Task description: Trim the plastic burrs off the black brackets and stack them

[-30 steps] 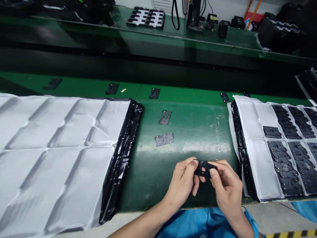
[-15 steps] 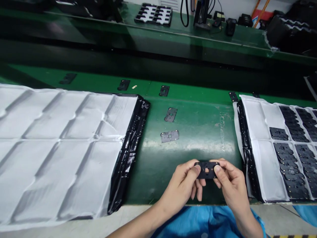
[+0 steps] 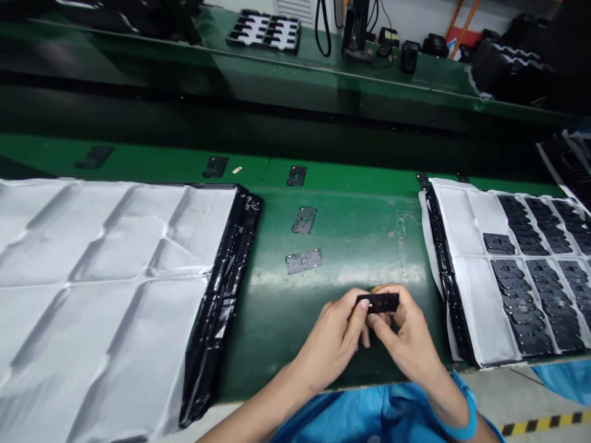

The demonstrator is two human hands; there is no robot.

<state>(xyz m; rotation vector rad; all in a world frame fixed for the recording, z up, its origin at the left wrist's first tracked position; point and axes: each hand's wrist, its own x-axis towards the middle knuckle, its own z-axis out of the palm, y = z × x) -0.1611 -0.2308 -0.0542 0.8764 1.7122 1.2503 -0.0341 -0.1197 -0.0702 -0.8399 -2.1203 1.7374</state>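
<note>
Both my hands meet over the near part of the green bench (image 3: 360,234). My left hand (image 3: 330,341) and my right hand (image 3: 404,335) pinch the two ends of a small flat black part (image 3: 378,302), which is seen almost edge-on. Two grey metal plates lie on the bench beyond my hands: one (image 3: 303,261) close by, another (image 3: 304,219) farther back. On the right a tray lined with white film (image 3: 462,240) holds rows of stacked black parts (image 3: 530,301).
A large stack of trays under white film (image 3: 106,271), wrapped in black plastic, fills the left. Small black parts (image 3: 296,175) lie along the belt behind. A far shelf carries a tray of parts (image 3: 263,29), cables and black devices. Blue cloth (image 3: 351,418) covers my lap.
The black part has been turned from flat-on to nearly edge-on between my fingers. My hands have drawn closer together, and the view has shifted a little to the right.
</note>
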